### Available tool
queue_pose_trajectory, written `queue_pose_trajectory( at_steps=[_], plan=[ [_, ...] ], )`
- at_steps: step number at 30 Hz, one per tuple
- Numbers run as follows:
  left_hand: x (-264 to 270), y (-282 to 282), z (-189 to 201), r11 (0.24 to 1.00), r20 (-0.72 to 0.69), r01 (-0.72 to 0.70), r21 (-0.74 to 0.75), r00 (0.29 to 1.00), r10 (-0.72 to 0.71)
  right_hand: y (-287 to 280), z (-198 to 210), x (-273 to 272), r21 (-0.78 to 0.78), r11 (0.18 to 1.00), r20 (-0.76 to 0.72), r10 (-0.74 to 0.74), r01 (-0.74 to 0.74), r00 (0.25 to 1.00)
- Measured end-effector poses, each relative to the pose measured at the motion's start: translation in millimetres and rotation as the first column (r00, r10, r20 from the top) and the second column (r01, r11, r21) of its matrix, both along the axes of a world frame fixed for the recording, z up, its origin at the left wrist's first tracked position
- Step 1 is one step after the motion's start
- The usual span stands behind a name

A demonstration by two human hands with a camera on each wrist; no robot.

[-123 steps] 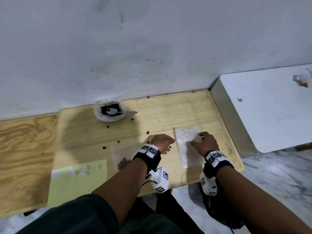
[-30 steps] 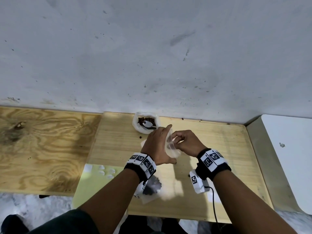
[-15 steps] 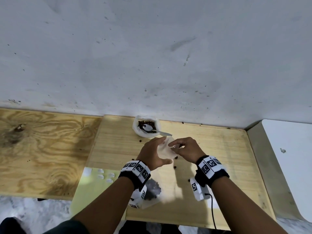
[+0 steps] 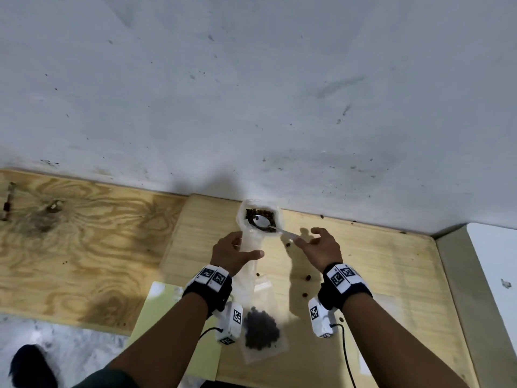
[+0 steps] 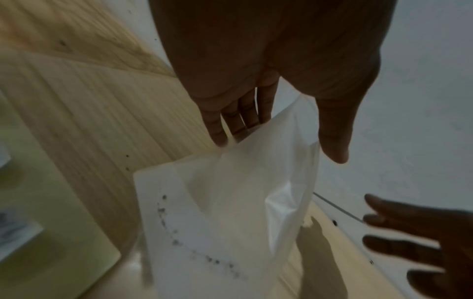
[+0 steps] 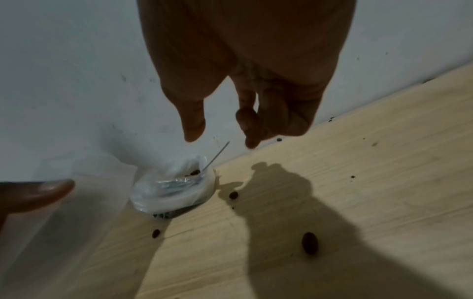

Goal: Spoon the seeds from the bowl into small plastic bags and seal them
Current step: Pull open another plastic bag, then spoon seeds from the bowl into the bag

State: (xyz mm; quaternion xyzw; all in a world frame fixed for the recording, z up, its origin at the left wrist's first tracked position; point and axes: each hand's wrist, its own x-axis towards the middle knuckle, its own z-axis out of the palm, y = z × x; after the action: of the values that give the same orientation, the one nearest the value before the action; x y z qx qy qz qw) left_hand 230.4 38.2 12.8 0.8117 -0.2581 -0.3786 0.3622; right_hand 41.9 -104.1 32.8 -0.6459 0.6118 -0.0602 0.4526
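A white bowl (image 4: pixel 242 217) of dark seeds stands against the wall, with a metal spoon (image 4: pixel 264 221) in it, handle pointing right. My left hand (image 4: pixel 246 247) holds an empty clear plastic bag (image 4: pixel 247 271) just in front of the bowl; in the left wrist view the bag (image 5: pixel 230 202) hangs between thumb and fingers of that hand (image 5: pixel 276 149). My right hand (image 4: pixel 307 236) hovers with fingers spread beside the spoon handle (image 4: pixel 288 233). In the right wrist view the handle tip (image 6: pixel 222 148) lies between thumb and fingers (image 6: pixel 222 141), untouched. A bag holding seeds (image 4: pixel 261 331) lies near the front.
Loose seeds (image 4: pixel 307 277) are scattered on the pale wooden board (image 4: pixel 377 275). A light green sheet (image 4: pixel 167 317) lies at the board's front left. Darker plywood (image 4: pixel 70 233) extends left. A white raised surface (image 4: pixel 492 275) borders the right, and the wall stands right behind the bowl.
My right hand has let go of the empty bag and moved right, opening beside the spoon handle. My left hand now holds the bag alone, closer to the bowl.
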Motion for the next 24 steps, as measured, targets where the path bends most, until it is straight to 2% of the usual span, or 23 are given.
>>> queue_pose_trajectory(
  at_steps=[3,5,9,12,16,19,24],
  plan=[
    [14.7,-5.2,-2.6,0.999,-0.052,-0.040,0.006,0.998,0.041,-9.4,-11.9,16.6,0.073,0.996,-0.099,0.054,-0.047,0.994],
    [22.6,-10.6,-3.1,0.999,-0.093,-0.046,0.020,0.994,0.048,-13.5,-15.8,25.6,0.057,0.998,-0.074,0.038,-0.034,0.997],
    [33.5,-23.7,-0.6,0.998,-0.153,-0.040,0.050,0.987,0.047,-18.1,-16.9,38.0,-0.118,0.992,0.066,-0.042,0.050,0.997],
    [37.6,-31.1,-0.1,0.998,-0.168,-0.008,0.068,0.986,0.019,-15.7,-13.5,47.0,-0.291,0.947,0.221,-0.070,0.134,0.973],
    [41.9,-38.3,-2.6,0.997,-0.164,0.027,0.076,0.986,-0.015,-7.6,-11.4,51.7,-0.388,0.911,0.224,-0.057,0.143,0.973],
    [46.3,-40.0,-4.8,0.995,-0.150,0.051,0.088,0.988,-0.037,-3.0,-23.7,53.5,-0.357,0.916,0.246,-0.097,0.183,0.964],
    [46.5,-34.7,-4.0,0.989,-0.098,0.121,0.088,0.989,-0.112,5.4,-44.0,61.2,-0.186,0.936,0.327,-0.227,0.297,0.918]
  ],
)
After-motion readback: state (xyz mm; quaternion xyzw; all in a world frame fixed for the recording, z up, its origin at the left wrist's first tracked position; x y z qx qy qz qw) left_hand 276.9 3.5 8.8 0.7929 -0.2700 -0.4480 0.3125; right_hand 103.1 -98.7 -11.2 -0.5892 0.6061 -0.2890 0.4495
